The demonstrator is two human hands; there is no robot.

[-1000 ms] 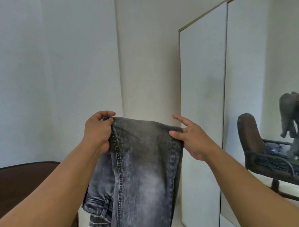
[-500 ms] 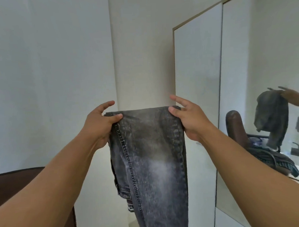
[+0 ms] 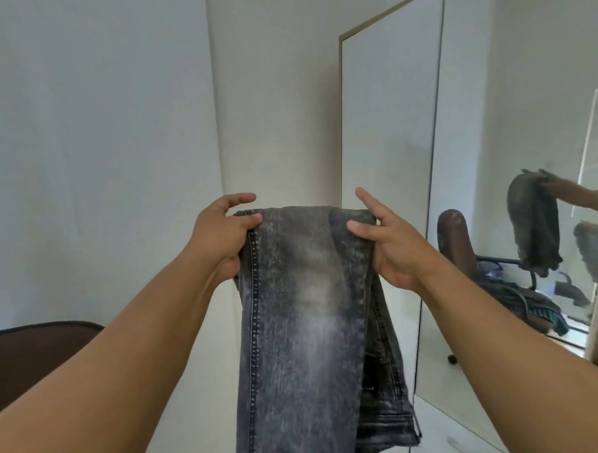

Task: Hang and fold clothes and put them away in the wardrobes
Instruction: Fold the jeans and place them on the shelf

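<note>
No words or labels can be read anywhere. One pair of grey jeans hangs folded over in the air in front of a pale wall. Two hands hold it up by the top fold. The left hand pinches the left corner, thumb in front pressed on the cloth, first finger lifted above it. The right hand pinches the right corner the same way, thumb on the front, first finger sticking up and free. To the right stands a mirror door. In the mirror you can see one brown chair. Another dark chair back sits low on the left.
</note>
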